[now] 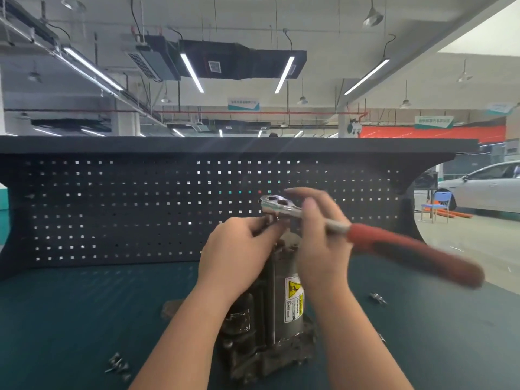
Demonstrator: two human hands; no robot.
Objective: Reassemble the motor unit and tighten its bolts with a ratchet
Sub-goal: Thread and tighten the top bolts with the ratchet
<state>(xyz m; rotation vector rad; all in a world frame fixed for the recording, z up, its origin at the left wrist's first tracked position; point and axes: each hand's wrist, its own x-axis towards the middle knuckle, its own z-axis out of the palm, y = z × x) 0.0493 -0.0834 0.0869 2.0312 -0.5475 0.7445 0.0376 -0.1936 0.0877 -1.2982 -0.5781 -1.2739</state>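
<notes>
Ratchet [365, 237] in right hand [320, 237]

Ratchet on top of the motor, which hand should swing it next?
Probably the right hand: it already grips the ratchet shank. The left hand is pinching under its head atop the motor unit.

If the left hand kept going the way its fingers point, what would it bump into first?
Probably the ratchet head: the left hand already has its fingertips at the socket just below it, above the motor unit. Depth is hard to judge, and the pegboard lies behind.
</notes>
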